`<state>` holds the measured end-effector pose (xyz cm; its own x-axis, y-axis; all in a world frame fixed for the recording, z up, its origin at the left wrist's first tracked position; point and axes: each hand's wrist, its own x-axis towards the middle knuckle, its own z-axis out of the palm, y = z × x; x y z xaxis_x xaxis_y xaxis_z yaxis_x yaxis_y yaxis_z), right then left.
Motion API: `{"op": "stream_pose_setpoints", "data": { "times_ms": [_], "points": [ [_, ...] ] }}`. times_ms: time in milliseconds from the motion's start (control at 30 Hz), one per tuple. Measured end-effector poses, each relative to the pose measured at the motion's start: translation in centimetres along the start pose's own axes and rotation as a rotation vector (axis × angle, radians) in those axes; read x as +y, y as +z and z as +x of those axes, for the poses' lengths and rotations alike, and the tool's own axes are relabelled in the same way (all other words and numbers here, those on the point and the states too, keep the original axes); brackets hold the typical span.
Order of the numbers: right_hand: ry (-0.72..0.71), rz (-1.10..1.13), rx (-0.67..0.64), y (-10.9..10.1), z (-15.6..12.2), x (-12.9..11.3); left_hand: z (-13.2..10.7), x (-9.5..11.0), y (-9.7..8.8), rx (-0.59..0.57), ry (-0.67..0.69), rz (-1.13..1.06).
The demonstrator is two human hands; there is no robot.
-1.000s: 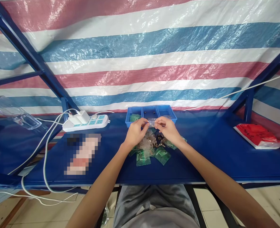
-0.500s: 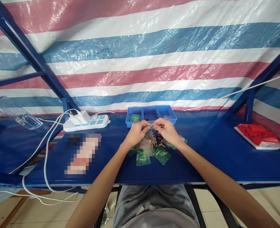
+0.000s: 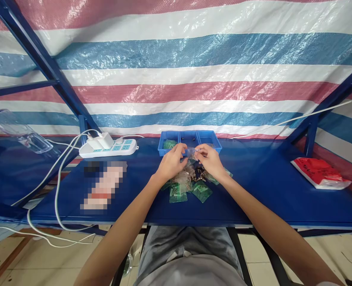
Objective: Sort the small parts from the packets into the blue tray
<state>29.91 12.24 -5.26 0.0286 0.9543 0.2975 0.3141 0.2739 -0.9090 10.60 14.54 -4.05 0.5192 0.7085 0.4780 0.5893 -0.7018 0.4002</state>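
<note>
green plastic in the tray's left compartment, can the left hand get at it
Probably yes: the left hand is close to the blue tray, and the green plastic shows uncovered inside, though that hand may be busy with a clear bag.

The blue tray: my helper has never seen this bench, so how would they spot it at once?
Start at the striped sheet behind the blue table. Along the table's back, just beyond the left hand and right hand, sits the tray. Unlike the white power strip to its left, it has three open compartments, with green plastic in the left one.
</note>
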Motion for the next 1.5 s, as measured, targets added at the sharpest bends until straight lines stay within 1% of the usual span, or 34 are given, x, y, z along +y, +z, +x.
{"op": "stream_pose_setpoints", "data": {
  "times_ms": [100, 167, 300, 400, 467, 600, 700, 833, 1000, 1100, 1233, 1367, 1500],
  "points": [
    [0.03, 0.1, -0.004, 0.1, 0.1, 0.3, -0.1, 0.0, -0.1, -0.046, 0.078, 0.047],
    [0.032, 0.12, -0.025, 0.2, 0.1, 0.5, -0.1, 0.0, 0.0, -0.05, 0.094, 0.074],
    [0.051, 0.101, -0.077, 0.4, 0.1, 0.9, -0.1, -0.1, 0.0, 0.0, 0.09, 0.087],
    [0.046, 0.092, -0.14, 0.5, -0.1, 0.9, 0.0, -0.1, -0.1, 0.041, 0.078, 0.07],
    [0.025, 0.046, -0.151, 0.6, -0.2, 0.7, 0.1, -0.1, -0.2, 0.06, 0.066, 0.058],
    [-0.06, -0.158, -0.07, 0.6, -0.5, -0.2, 0.1, 0.0, -0.3, 0.07, 0.041, 0.028],
    [-0.109, -0.223, -0.049, 0.7, -0.5, -0.5, 0.1, 0.0, -0.1, 0.062, 0.028, 0.001],
    [-0.1, -0.159, -0.024, 0.7, -0.5, -0.5, 0.0, 0.2, -0.1, 0.085, 0.015, -0.023],
    [-0.022, -0.016, -0.024, 0.6, -0.4, -0.5, -0.1, 0.3, -0.4, 0.042, 0.065, 0.024],
    [-0.01, 0.051, -0.039, 0.5, -0.5, -0.6, -0.1, 0.2, -0.2, 0.035, 0.077, 0.051],
    [-0.005, 0.089, -0.045, 0.5, -0.6, -1.0, -0.1, 0.1, -0.2, 0.018, 0.077, 0.052],
    [-0.014, 0.12, -0.036, 0.5, -0.8, -1.5, -0.1, 0.2, -0.2, 0.021, 0.048, 0.054],
    [-0.036, 0.095, -0.027, 0.4, -0.7, -1.4, -0.1, 0.3, -0.2, 0.032, 0.02, 0.061]
  ]
}}
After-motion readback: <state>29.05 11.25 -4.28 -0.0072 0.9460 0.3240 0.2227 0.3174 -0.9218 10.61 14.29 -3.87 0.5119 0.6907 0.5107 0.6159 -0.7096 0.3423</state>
